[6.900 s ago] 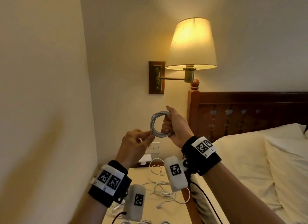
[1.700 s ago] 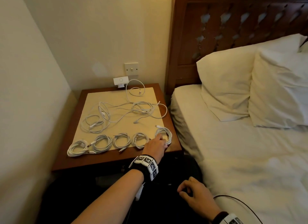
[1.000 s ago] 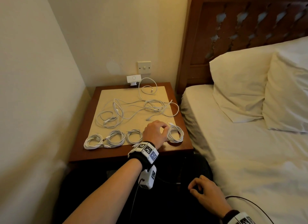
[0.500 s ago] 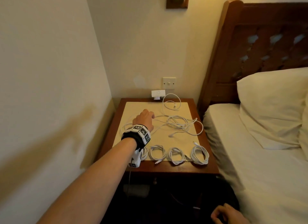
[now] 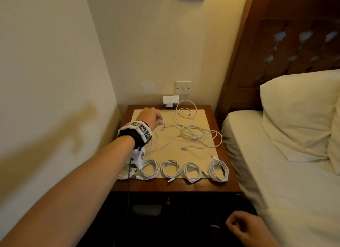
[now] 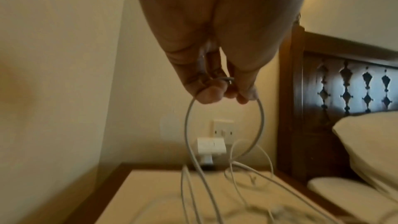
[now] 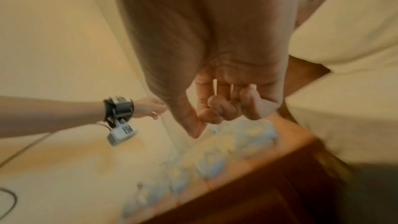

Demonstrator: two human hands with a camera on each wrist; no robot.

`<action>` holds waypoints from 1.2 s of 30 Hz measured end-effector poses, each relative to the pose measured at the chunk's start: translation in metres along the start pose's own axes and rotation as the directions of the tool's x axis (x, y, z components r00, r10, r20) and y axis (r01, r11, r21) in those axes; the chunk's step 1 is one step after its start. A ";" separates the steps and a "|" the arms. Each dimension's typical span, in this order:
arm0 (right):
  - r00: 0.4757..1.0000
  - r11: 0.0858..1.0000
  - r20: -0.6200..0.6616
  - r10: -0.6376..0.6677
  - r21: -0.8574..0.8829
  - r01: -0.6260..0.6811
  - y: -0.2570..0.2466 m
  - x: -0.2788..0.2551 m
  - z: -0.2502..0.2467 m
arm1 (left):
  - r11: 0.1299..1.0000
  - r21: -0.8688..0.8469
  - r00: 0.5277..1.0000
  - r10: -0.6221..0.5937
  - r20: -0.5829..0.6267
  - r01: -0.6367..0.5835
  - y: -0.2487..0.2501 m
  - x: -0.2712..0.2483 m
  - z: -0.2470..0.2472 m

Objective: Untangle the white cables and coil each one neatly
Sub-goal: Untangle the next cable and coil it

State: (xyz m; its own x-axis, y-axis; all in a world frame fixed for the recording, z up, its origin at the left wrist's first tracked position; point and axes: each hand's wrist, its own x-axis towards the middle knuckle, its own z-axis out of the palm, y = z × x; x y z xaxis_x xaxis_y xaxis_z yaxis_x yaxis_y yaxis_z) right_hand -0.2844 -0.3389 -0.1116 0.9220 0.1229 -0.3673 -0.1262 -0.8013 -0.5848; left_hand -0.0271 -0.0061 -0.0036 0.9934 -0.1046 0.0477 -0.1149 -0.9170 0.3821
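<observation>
On the bedside table's tan mat (image 5: 184, 154), a tangle of loose white cables (image 5: 195, 134) lies across the middle. Several coiled white cables (image 5: 170, 168) sit in a row along the front edge; the leftmost is partly hidden under my wrist camera. My left hand (image 5: 159, 120) reaches over the mat's back left. In the left wrist view its fingertips (image 6: 210, 95) pinch a strand of loose cable (image 6: 187, 125), which hangs down in a loop to the table. My right hand (image 5: 244, 226) hangs low in front of the table, its fingers (image 7: 215, 113) loosely curled and holding nothing.
A white charger (image 5: 170, 100) sits at the table's back edge under a wall switch (image 5: 183, 87), with one cable loop (image 5: 185, 108) beside it. The wall runs close on the left. The bed (image 5: 294, 182), pillows and wooden headboard (image 5: 276, 44) border the right.
My left hand left the coil it set down at the front right, moved to the back left and took hold of a loose cable. The right hand stayed low.
</observation>
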 end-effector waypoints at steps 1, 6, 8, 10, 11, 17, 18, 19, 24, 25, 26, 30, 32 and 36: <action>0.998 0.998 -0.012 -0.062 -0.013 0.062 -0.018 0.001 -0.013 | 0.999 -0.041 0.999 0.026 -0.034 -0.028 0.002 0.005 -0.012; 0.903 0.925 -0.215 -0.372 -0.006 0.380 -0.116 0.026 -0.091 | 0.981 -0.116 0.966 0.127 -0.227 -0.156 0.028 0.024 -0.083; 0.853 0.886 -0.273 -0.445 0.003 0.463 -0.157 0.045 -0.121 | 0.972 -0.113 0.956 0.173 -0.239 -0.204 0.041 0.028 -0.111; 0.832 0.873 -0.303 -0.465 -0.002 0.487 -0.196 0.070 -0.147 | 0.955 -0.121 0.940 0.237 -0.245 -0.272 0.054 0.030 -0.139; 0.822 0.877 -0.339 -0.458 -0.020 0.480 -0.213 0.086 -0.158 | 0.942 -0.137 0.926 0.260 -0.274 -0.305 0.061 0.030 -0.153; 0.851 0.913 -0.341 -0.400 -0.064 0.404 -0.267 0.174 -0.178 | 0.710 -0.513 0.848 0.233 -0.476 -0.483 0.092 0.019 -0.224; 0.861 0.920 -0.335 -0.382 -0.051 0.388 -0.271 0.182 -0.176 | 0.648 -0.561 0.837 0.237 -0.493 -0.514 0.095 0.015 -0.232; 0.862 0.920 -0.336 -0.378 -0.037 0.389 -0.273 0.189 -0.176 | 0.604 -0.587 0.824 0.236 -0.515 -0.539 0.097 0.011 -0.239; 0.900 0.880 -0.373 -0.224 0.320 0.351 -0.284 0.184 -0.206 | 0.724 -0.493 0.760 0.068 -0.646 -0.483 0.074 0.009 -0.258; 0.894 0.859 -0.408 -0.186 0.374 0.349 -0.285 0.178 -0.217 | 0.834 -0.422 0.789 0.026 -0.614 -0.356 0.062 0.012 -0.256; 0.893 0.836 -0.416 -0.169 0.420 0.354 -0.288 0.169 -0.229 | 0.938 -0.292 0.842 -0.001 -0.539 -0.186 0.052 0.013 -0.252; 0.877 0.691 -0.356 -0.323 0.544 0.476 -0.308 0.143 -0.259 | 0.979 -0.177 0.940 0.040 -0.338 -0.105 0.056 0.002 -0.224; 0.812 0.744 -0.398 -0.426 0.357 0.565 -0.321 0.133 -0.261 | 0.867 -0.414 0.936 0.149 -0.318 -0.278 0.081 -0.005 -0.208; 0.682 0.745 -0.444 -0.582 0.047 0.666 -0.332 0.120 -0.255 | 0.710 -0.598 0.928 0.309 -0.209 -0.371 0.119 -0.015 -0.184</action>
State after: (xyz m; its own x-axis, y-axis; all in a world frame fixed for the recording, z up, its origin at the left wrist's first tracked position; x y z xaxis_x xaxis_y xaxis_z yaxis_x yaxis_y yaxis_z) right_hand -0.0389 -0.2076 0.2228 0.8645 0.2900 0.4106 0.5026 -0.4878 -0.7137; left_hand -0.0568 -0.0427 0.2110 0.8854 -0.3003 0.3548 -0.4525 -0.3823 0.8057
